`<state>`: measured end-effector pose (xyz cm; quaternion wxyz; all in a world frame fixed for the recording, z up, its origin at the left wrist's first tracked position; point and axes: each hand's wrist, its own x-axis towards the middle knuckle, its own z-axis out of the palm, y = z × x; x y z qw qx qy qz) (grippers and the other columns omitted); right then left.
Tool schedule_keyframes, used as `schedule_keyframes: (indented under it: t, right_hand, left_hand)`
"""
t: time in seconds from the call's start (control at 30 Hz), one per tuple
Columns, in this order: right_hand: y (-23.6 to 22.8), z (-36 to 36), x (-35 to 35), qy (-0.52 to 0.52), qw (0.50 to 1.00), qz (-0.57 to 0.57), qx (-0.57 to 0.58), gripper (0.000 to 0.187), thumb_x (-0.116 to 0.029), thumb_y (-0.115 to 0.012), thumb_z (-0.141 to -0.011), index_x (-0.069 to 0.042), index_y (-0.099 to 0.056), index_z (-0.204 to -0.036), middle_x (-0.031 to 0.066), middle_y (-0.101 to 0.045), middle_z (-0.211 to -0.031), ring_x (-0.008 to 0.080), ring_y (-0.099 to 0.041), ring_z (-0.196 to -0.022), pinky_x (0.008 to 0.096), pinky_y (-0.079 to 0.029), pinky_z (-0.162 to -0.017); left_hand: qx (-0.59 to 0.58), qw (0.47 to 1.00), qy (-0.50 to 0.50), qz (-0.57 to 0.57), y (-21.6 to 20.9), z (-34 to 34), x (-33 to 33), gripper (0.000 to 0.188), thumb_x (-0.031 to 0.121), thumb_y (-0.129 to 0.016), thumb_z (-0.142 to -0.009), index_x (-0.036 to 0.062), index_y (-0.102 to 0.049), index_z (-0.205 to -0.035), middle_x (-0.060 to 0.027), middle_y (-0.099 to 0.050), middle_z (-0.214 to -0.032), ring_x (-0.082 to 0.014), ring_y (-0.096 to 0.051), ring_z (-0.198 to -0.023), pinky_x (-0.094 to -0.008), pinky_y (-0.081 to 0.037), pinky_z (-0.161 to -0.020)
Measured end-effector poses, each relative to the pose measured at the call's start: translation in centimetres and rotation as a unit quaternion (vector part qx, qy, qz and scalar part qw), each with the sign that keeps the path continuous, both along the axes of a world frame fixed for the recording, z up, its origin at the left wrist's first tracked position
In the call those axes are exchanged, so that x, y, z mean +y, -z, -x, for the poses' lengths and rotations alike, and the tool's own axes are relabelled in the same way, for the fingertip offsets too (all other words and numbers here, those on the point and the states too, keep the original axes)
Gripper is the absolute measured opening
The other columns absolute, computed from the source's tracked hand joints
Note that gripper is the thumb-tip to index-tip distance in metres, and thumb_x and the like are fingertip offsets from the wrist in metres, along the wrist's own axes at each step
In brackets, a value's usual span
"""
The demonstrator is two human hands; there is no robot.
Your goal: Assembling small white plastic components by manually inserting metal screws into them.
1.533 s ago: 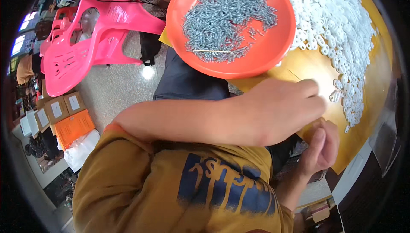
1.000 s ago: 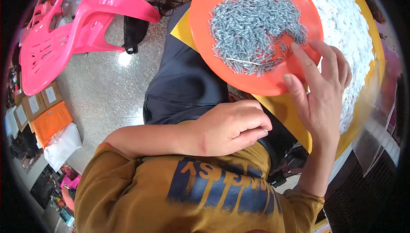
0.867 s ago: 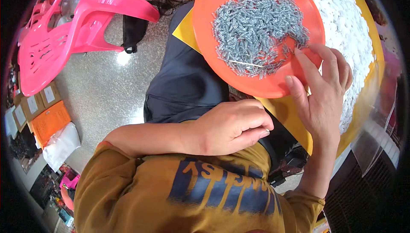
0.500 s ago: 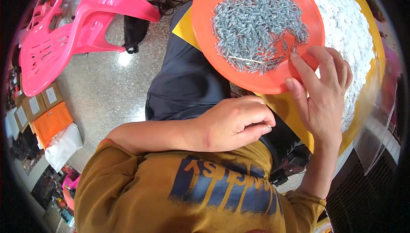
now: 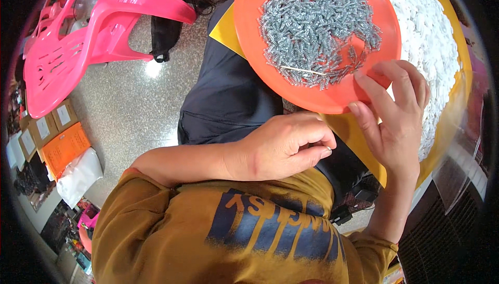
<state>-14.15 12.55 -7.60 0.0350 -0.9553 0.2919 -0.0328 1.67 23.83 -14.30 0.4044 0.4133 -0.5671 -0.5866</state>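
My left hand (image 5: 288, 146) is closed, thumb pressed to the curled forefinger, held in front of my body. A tiny pale spot shows at the thumb tip; I cannot make out what, if anything, is pinched. My right hand (image 5: 397, 110) has its fingers apart at the lower right rim of a round orange plate (image 5: 260, 52). The forefinger reaches over the plate's inside and the thumb is by its outer edge; whether they touch it is unclear. Small metal coil springs (image 5: 317, 24) are heaped on the plate, with a thin pale stick (image 5: 303, 70) lying on them.
A large mass of small white pieces (image 5: 429, 50) lies beside the plate on a yellow surface (image 5: 227, 33). To the left is a pink plastic chair (image 5: 57, 55). Cardboard boxes (image 5: 44, 128), an orange package (image 5: 65, 146) and a white bag (image 5: 80, 177) are at the far left.
The plate with its springs has shifted slightly right. My right hand has drawn back a little toward me, fingers still apart. The left hand stays closed, nearly in place.
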Motion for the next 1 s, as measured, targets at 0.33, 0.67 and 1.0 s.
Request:
schedule_keyframes:
  t: [0.33,0.67,1.0]
  right_hand:
    - [0.25,-0.43,-0.21,0.008,1.000,-0.008,-0.010,0.037,-0.037,-0.057,-0.075,-0.006,-0.061,-0.096,0.0091,-0.051,-0.099,0.0280,-0.044,-0.098,0.0395,-0.031,-0.086]
    - [-0.02,-0.42,0.00,-0.025,0.998,0.045,0.023,0.033,-0.034,-0.058,-0.073,-0.008,-0.061,-0.093,0.0082,-0.050,-0.100,0.0278,-0.044,-0.100,0.0410,-0.030,-0.087]
    - [-0.02,-0.66,-0.44,-0.009,0.999,0.027,0.019,0.030,-0.029,-0.059,-0.072,-0.006,-0.060,-0.092,0.0084,-0.052,-0.098,0.0281,-0.045,-0.100,0.0401,-0.030,-0.087]
  left_hand:
    - [0.007,1.000,0.004,-0.020,-0.06,-0.13,-0.09,0.009,0.006,-0.056,-0.079,0.0015,-0.056,-0.087,-0.0067,-0.053,-0.077,-0.0167,-0.052,-0.067,-0.0273,-0.041,-0.060]
    - [0.011,1.000,0.005,-0.029,-0.14,-0.26,-0.05,0.010,0.006,-0.056,-0.079,0.0021,-0.056,-0.088,-0.0058,-0.053,-0.077,-0.0145,-0.051,-0.065,-0.0257,-0.041,-0.058]
    - [0.013,1.000,0.006,-0.022,0.08,-0.22,-0.01,0.009,0.005,-0.056,-0.079,0.0019,-0.055,-0.088,-0.0058,-0.053,-0.078,-0.0147,-0.052,-0.066,-0.0260,-0.041,-0.059]
